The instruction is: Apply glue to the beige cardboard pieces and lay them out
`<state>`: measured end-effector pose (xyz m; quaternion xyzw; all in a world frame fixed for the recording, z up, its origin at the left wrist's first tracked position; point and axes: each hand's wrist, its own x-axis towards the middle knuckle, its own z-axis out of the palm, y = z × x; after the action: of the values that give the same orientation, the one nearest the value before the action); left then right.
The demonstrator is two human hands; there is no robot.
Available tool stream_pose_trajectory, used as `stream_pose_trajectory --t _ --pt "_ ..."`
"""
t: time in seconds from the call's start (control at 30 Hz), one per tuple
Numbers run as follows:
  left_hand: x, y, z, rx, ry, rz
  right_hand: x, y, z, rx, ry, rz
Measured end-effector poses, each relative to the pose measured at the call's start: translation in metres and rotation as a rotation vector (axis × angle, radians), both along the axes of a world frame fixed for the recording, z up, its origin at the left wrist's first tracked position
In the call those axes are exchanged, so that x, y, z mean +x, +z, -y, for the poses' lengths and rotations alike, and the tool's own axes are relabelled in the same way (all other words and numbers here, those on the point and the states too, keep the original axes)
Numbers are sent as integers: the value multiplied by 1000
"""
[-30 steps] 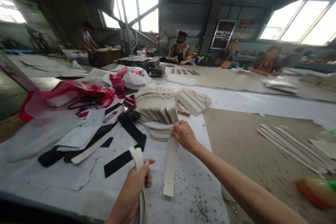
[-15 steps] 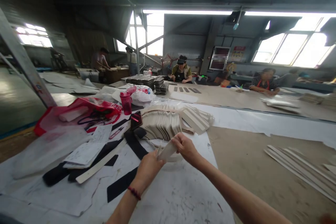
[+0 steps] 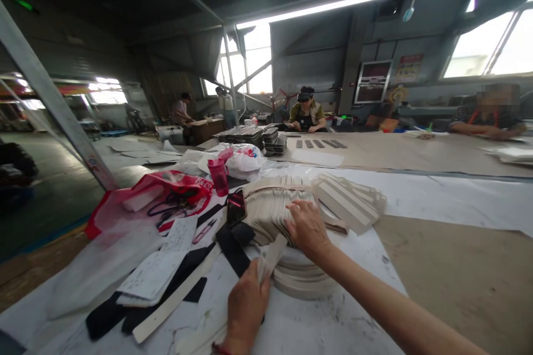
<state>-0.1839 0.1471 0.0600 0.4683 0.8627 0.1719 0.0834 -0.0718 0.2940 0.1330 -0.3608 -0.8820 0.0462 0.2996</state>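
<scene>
My left hand (image 3: pixel 247 302) is closed around a few pale strips (image 3: pixel 272 255) that stick up and to the right from its fingers. My right hand (image 3: pixel 308 227) lies against the near right side of a long row of packed beige strips (image 3: pixel 266 208), its fingers apart; I see nothing gripped in it. Just below that hand, a curved pile of pale strips (image 3: pixel 306 280) rests on the white table covering. A fan of flat beige pieces with lighter bands (image 3: pixel 350 199) spreads out to the right of the row.
Left of the row are a phone (image 3: pixel 236 208), black strips (image 3: pixel 231 247), a handwritten paper (image 3: pixel 156 274), a red bag (image 3: pixel 144 188) and a pink bottle (image 3: pixel 219 176). A metal post (image 3: pixel 62 100) slants at the left. Beyond, a person (image 3: pixel 308 111) sits near dark stacked pieces (image 3: pixel 275 141).
My right hand has let go of the strip in my left hand and moved to the packed row. The left hand has dropped lower, still holding strips. The view has turned and tilted.
</scene>
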Motion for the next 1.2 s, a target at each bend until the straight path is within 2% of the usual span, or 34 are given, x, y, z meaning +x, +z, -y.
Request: stream_pose_trajectory --t 0.13,0.23,0.37,0.47,0.63,0.83,1.2 --pt "4 -27 -3 31 -45 -52 -64 12 11 26 95 111" --pt "-1 -42 -6 51 -71 -46 -127 17 17 2 72 175" --pt "-9 -54 -9 114 -98 22 -198 8 15 -69 -33 259" --pt "-10 -56 -12 125 -144 101 -226 -5 10 -132 -112 328" --pt "-5 -50 -17 154 -136 169 -234 -17 6 -161 -182 363" --pt "-3 -40 -14 185 -130 199 -231 -10 7 -161 -200 363" --pt "-4 -34 -14 126 -112 194 -182 -1 19 -89 11 340"
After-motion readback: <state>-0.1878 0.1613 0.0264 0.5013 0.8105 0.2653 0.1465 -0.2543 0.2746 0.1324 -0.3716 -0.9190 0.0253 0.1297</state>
